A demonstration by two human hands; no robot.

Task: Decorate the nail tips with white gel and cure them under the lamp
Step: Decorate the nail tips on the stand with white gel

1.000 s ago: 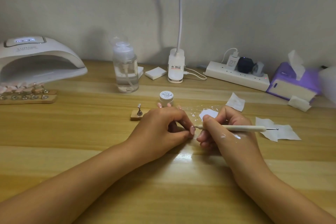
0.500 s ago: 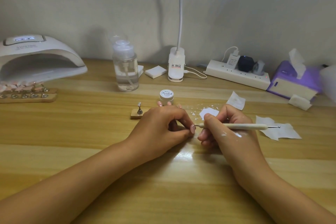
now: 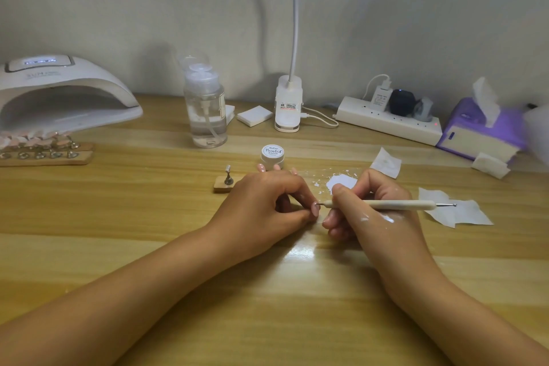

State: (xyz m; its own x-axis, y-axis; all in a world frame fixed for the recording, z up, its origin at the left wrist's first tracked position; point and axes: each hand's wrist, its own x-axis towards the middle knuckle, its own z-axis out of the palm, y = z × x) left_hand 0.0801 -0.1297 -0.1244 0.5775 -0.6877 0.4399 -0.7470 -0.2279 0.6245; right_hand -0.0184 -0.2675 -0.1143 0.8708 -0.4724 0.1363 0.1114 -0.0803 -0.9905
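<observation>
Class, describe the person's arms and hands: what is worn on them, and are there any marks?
Both forearms are bare, with no sleeves, watch or bracelets in view. No rings show on the left hand or the right hand. The right hand has white smears on its back.

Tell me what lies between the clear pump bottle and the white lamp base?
A small white square block lies flat between the pump bottle and the lamp base, in the head view.

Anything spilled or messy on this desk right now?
Yes. White gel splatters speckle the table just behind the right hand, which holds the dotting tool, and white smears mark that hand's back. Nothing else stands out.
</observation>
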